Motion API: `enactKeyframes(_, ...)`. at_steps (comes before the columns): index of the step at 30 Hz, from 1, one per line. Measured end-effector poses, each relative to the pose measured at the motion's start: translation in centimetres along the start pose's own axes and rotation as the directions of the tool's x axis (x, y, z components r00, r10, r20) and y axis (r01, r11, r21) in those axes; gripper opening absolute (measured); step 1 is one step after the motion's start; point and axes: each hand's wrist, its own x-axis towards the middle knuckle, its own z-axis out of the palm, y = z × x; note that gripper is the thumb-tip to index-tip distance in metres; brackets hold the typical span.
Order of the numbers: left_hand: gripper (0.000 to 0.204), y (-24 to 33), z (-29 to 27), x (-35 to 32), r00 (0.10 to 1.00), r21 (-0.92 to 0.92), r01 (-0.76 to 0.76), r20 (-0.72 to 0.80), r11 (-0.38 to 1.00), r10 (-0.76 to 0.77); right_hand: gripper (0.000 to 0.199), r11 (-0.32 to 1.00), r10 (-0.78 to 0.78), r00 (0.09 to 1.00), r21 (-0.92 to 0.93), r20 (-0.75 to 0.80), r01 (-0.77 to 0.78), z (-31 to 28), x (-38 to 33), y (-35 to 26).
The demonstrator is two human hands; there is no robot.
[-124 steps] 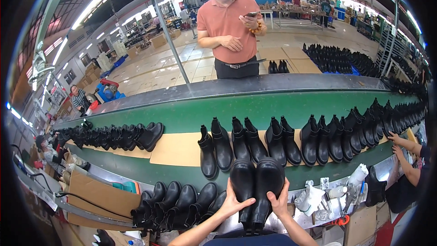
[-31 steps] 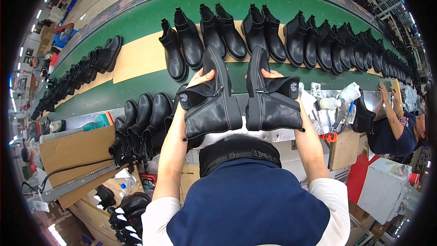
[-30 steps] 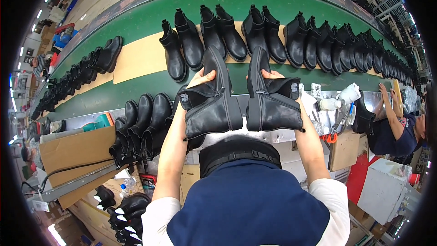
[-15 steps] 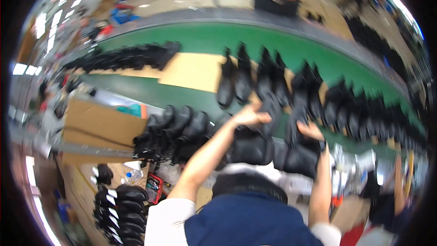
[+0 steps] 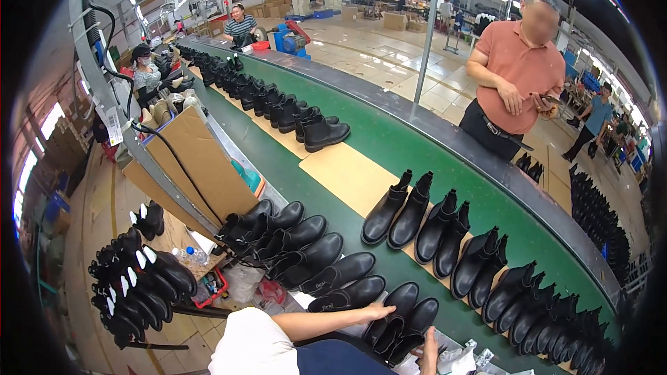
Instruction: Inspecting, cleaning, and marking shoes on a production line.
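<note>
A pair of black ankle boots stands side by side between my hands at the near edge, toes pointing away. My left hand (image 5: 375, 312) grips the left boot (image 5: 402, 297) from its outer side, with the thumb side uppermost. Against the outer side of the right boot (image 5: 422, 314) is my right hand (image 5: 429, 353), which is partly cut off by the lower edge. To the left, touching or nearly so, several more black boots (image 5: 347, 293) form a near row. Most of my fingers are hidden behind the boots.
A green conveyor table (image 5: 375, 146) curves across, with paired boots (image 5: 445, 229) and a farther boot row (image 5: 278, 107) on tan card (image 5: 340, 173). A metal post (image 5: 125, 139) and cardboard (image 5: 187, 160) rise at left. A person in an orange shirt (image 5: 517, 69) stands beyond.
The view has swung and sharpened, showing more of the hall. My hands have drawn nearer and closer together, and the boots between them now stand side by side.
</note>
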Motion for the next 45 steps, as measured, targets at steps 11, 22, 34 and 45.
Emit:
enactKeyframes(11,0.087,2.6,-0.5,-1.7,0.946,-0.053,0.154,0.297,0.987,-0.132,0.068,0.96,-0.213,0.977,0.186,0.0,0.209,1.2,0.8,1.7)
enactKeyframes(22,0.093,2.3,-2.0,-1.0,0.895,0.015,0.199,0.404,0.98,-0.188,0.064,0.935,-0.342,0.921,-0.165,-0.188,0.313,0.6,11.5,9.1)
enactKeyframes(34,0.036,0.3,-2.7,2.5,0.895,-0.092,0.315,0.359,0.944,-0.264,0.068,0.963,-0.173,0.971,-0.237,-0.168,0.131,1.9,2.2,-0.8)
enactKeyframes(45,0.044,1.8,-2.7,0.1,0.9,-0.038,0.285,0.356,0.958,-0.254,0.054,0.959,-0.211,0.977,-0.195,-0.022,0.203,1.0,-0.5,-0.6)
